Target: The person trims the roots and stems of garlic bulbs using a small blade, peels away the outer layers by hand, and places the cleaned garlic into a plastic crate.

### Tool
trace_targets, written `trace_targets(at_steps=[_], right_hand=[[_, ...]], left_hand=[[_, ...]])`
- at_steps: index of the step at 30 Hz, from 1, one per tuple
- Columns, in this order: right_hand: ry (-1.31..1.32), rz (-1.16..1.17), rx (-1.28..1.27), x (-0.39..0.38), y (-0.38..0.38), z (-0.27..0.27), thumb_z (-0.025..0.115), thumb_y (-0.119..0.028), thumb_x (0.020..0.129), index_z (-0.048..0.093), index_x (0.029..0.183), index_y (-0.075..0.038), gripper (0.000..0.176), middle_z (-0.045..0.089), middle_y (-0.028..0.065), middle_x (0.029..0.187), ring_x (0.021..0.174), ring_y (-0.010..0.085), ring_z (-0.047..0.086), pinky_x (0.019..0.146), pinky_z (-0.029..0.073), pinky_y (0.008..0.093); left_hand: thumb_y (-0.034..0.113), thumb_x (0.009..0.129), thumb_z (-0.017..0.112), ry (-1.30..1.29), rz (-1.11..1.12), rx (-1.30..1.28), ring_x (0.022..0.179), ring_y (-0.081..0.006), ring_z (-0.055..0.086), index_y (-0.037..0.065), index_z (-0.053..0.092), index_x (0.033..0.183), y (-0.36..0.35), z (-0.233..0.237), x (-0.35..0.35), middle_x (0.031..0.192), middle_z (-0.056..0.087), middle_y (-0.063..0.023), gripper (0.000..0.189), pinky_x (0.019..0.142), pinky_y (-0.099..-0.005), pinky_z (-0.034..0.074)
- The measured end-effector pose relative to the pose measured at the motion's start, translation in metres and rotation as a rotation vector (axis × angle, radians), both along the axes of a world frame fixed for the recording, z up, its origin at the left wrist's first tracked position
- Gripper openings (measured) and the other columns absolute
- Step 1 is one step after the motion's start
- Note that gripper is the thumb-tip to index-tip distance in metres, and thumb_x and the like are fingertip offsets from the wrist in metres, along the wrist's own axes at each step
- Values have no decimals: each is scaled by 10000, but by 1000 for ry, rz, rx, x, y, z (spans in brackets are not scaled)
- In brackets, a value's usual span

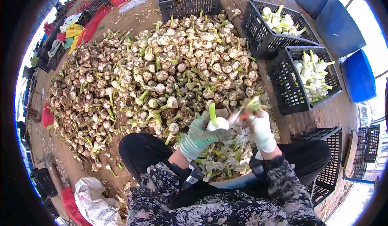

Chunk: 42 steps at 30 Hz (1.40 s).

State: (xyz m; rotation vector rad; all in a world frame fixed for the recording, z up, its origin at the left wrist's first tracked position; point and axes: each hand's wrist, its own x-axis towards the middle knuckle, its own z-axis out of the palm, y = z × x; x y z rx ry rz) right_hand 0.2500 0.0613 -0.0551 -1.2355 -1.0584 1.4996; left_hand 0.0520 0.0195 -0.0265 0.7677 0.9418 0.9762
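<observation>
My left hand (pixel 200 137), in a greenish-white glove, is closed around a peeled white garlic bulb (pixel 218 123) whose green stem points up. Close on its right, my right hand (pixel 260 129) in a white glove is closed on something blurred, with a bit of red and loose husk (pixel 246 114) at the fingers; a tool there cannot be made out. Below both hands lies a heap of peeled skins (pixel 226 155) between my knees. Beyond them spreads a large pile of unpeeled garlic (pixel 161 76).
Two black crates (pixel 283 92) at the right hold white bulbs. Another black crate (pixel 190 7) stands behind the pile. Blue barrels (pixel 359 76) are at far right, an upright crate (pixel 329 161) is beside my right knee, and a white sack (pixel 95 203) lies lower left.
</observation>
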Motion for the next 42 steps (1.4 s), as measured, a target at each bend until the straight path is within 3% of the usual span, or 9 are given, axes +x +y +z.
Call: trace_targets(at_steps=[1, 3, 5, 7, 11, 21, 32, 38, 42], right_hand=[[-36, -139, -78, 8, 4, -14, 576, -57, 743, 591, 925, 21, 199, 638, 97, 815, 690, 199, 616, 642, 491, 296], [-682, 401, 229, 44, -3, -96, 629, -161, 700, 588, 940, 28, 308, 627, 194, 837, 758, 337, 613, 697, 489, 360], [-1206, 977, 35, 24, -15, -38, 667, -244, 675, 517, 1061, 40, 502, 574, 278, 944, 921, 416, 549, 826, 448, 389], [-1086, 644, 60, 17, -2, -3, 665, -262, 686, 459, 1137, 53, 588, 559, 285, 1007, 954, 397, 554, 832, 450, 374], [86, 523, -179, -5, 6, 43, 694, -352, 737, 488, 992, 27, 502, 558, 65, 866, 727, 116, 552, 673, 478, 267], [-686, 330, 312, -19, -18, 50, 654, -153, 697, 588, 910, 29, 289, 618, 196, 806, 765, 308, 618, 701, 480, 333], [12, 395, -73, 1, -11, 35, 614, -169, 765, 534, 993, 64, 335, 611, 111, 911, 828, 128, 541, 759, 437, 253], [-908, 321, 509, -21, -28, 64, 641, -177, 700, 570, 853, -17, 232, 600, 186, 833, 756, 337, 589, 661, 470, 351], [-782, 369, 261, -17, -17, 58, 615, -163, 695, 568, 797, -3, 196, 599, 192, 752, 719, 378, 568, 637, 464, 385]], left_hand=[[155, 630, 800, -3, 5, 10, 921, -122, 544, 28, 478, 1202, 1, -1, -1, 1038, 575, -21, 668, 823, -271, 457], [145, 622, 802, -8, 11, 81, 930, -125, 542, 28, 489, 1189, 0, -6, -6, 1046, 572, -22, 658, 825, -268, 454], [95, 635, 785, 78, -120, 147, 989, -138, 521, 41, 446, 1231, 5, 0, -9, 1108, 533, -48, 687, 866, -267, 435], [132, 620, 798, 242, -95, 294, 1012, -166, 523, 28, 455, 1227, 5, -16, -5, 1119, 536, -74, 705, 888, -295, 425], [135, 571, 828, 340, -18, 386, 1000, -133, 524, 48, 469, 1216, 7, -21, -1, 1122, 557, -50, 744, 891, -273, 417], [120, 584, 818, 187, -1, 179, 1014, -149, 522, 14, 468, 1208, 8, -20, 4, 1115, 555, -64, 724, 892, -288, 425], [137, 605, 807, 84, -37, 99, 1033, -148, 515, 3, 435, 1239, 9, 3, -1, 1153, 538, -70, 746, 908, -292, 419], [150, 589, 818, 198, -35, 161, 1028, -150, 519, 0, 459, 1216, 8, -6, 2, 1142, 550, -74, 738, 911, -292, 412], [130, 582, 818, 307, -75, 189, 1021, -150, 522, 8, 481, 1195, 8, -1, 0, 1117, 562, -68, 711, 907, -293, 416]])
